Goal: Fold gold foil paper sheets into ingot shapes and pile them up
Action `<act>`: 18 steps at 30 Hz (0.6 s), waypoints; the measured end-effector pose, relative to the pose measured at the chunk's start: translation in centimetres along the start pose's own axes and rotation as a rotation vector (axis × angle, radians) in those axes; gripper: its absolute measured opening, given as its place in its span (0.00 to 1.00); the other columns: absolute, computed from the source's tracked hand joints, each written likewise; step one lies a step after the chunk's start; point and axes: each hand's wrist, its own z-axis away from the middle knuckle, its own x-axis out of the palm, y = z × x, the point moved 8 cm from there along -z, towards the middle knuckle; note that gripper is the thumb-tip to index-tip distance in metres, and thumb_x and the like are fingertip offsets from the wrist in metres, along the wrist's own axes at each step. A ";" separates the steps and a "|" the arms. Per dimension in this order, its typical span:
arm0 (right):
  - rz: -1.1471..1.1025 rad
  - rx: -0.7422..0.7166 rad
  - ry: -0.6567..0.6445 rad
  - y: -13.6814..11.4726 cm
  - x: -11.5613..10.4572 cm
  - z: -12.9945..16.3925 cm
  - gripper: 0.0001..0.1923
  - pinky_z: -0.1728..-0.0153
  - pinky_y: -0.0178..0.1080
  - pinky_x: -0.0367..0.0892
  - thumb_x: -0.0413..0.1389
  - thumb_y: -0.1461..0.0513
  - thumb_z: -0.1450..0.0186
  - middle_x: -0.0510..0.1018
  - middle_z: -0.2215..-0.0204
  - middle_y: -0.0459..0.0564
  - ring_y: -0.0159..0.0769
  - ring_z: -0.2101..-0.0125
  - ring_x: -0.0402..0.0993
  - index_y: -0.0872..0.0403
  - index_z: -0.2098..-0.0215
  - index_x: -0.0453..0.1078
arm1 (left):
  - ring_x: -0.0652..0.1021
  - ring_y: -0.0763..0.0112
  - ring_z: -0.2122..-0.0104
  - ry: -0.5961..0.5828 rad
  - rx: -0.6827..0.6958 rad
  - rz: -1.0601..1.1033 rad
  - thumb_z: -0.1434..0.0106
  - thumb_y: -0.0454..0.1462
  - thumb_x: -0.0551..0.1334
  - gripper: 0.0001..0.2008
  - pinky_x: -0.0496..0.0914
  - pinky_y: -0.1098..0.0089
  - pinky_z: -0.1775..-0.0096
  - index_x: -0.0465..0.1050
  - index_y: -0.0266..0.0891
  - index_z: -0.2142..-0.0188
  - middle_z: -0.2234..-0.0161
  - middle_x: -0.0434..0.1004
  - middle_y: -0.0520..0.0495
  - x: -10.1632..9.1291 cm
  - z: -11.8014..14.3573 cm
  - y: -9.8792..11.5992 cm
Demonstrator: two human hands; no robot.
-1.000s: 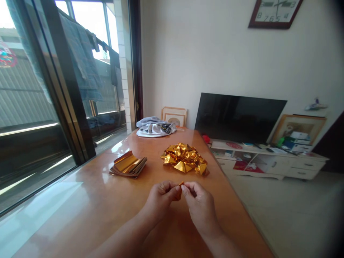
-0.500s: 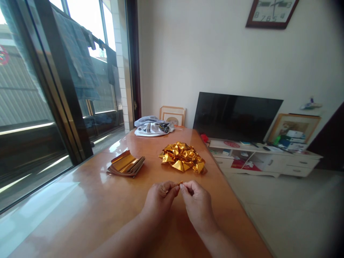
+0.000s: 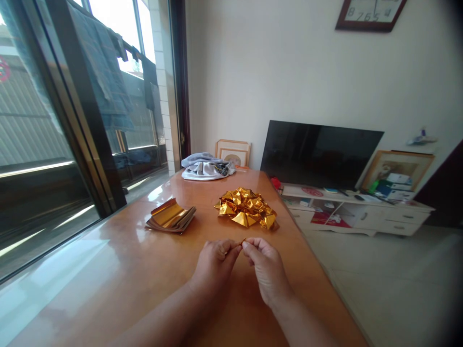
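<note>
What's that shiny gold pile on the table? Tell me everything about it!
The gold pile is a heap of folded pieces that look like shiny gold foil paper, with pointed corners and creased faces that catch the light. It rests on the brown table, toward its right edge, beyond the hands. A flat stack of gold sheets lies to its left, apart from it. Nothing touches the pile but the table. How many pieces it holds cannot be counted.
</note>
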 end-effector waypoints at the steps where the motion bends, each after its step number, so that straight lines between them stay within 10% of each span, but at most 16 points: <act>1: -0.035 0.025 -0.004 0.2 0.0 0.0 0.11 0.72 0.32 0.59 0.62 0.55 0.38 0.70 0.76 0.42 0.30 0.74 0.61 0.55 0.66 0.72 | 0.76 0.68 0.71 -0.008 0.005 -0.003 0.30 0.45 0.55 0.18 0.60 0.72 0.67 0.76 0.42 0.72 0.74 0.78 0.50 0.1 0.0 0.0; 18: -0.254 0.168 -0.087 1.4 0.1 -0.1 0.11 0.73 0.33 0.54 0.66 0.56 0.42 0.67 0.78 0.41 0.28 0.76 0.56 0.54 0.67 0.74 | 0.77 0.70 0.69 -0.065 0.007 0.162 0.30 0.44 0.56 0.17 0.63 0.72 0.63 0.78 0.41 0.70 0.71 0.79 0.51 0.3 -0.1 0.3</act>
